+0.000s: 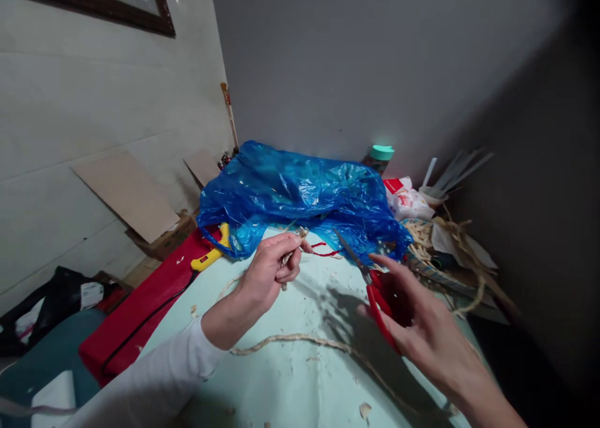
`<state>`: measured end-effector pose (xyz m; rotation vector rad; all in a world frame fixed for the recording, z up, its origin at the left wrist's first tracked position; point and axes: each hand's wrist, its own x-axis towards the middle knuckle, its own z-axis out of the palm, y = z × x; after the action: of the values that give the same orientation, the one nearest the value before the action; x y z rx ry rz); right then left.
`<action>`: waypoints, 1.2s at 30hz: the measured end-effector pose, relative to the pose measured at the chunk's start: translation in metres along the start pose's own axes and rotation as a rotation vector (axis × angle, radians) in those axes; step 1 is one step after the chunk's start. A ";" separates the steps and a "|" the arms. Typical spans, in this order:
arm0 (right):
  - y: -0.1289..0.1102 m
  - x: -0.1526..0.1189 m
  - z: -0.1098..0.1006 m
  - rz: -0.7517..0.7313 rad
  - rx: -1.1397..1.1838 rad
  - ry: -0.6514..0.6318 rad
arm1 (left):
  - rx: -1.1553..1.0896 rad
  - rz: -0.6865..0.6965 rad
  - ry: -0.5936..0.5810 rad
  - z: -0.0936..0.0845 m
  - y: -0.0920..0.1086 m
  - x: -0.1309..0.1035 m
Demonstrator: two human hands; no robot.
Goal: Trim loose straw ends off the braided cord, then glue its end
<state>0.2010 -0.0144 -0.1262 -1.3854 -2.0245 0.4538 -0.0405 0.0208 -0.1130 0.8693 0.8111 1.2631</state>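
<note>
Two hands work just in front of the blue bag (300, 194). The left hand (269, 272) is curled closed, pinching the end of a rope (300, 339) between thumb and fingers; the rope trails back from the bag across the pale table (290, 384). The right hand (422, 328) grips red scissors (370, 284), fingers through the handles, blades slightly parted and pointing at the bag. Left of the bag lies a yellow glue gun (210, 253).

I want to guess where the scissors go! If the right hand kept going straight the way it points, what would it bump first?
Probably the crinkly blue plastic bag. The right hand holds red-handled scissors whose blades aim up-left toward the bag's edge. Depth is unclear, so the blades might pass near the left hand instead.
</note>
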 end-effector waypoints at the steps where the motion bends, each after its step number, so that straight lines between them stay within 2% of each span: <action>1: -0.004 -0.001 0.001 -0.029 -0.018 -0.027 | 0.001 -0.013 -0.009 0.002 -0.001 -0.002; 6: -0.021 -0.007 0.005 -0.055 -0.048 -0.163 | 0.012 -0.107 -0.074 0.011 -0.007 -0.011; 13: -0.025 -0.006 0.010 -0.042 -0.013 -0.193 | 0.061 -0.193 -0.136 0.022 -0.021 -0.021; 17: -0.026 -0.005 0.012 -0.024 0.004 -0.209 | 0.108 -0.220 -0.120 0.026 -0.026 -0.024; 21: -0.025 -0.004 0.013 0.013 -0.022 -0.267 | 0.140 -0.259 -0.084 0.023 -0.031 -0.024; 29: -0.027 -0.002 0.018 0.125 -0.081 -0.457 | 0.139 -0.373 -0.053 0.009 -0.055 -0.021; 36: -0.018 -0.003 0.018 0.108 -0.136 -0.515 | 0.129 -0.379 -0.100 0.009 -0.055 -0.020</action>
<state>0.1772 -0.0232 -0.1298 -1.5863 -2.4292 0.8006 -0.0108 -0.0050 -0.1575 0.8277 0.9346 0.8366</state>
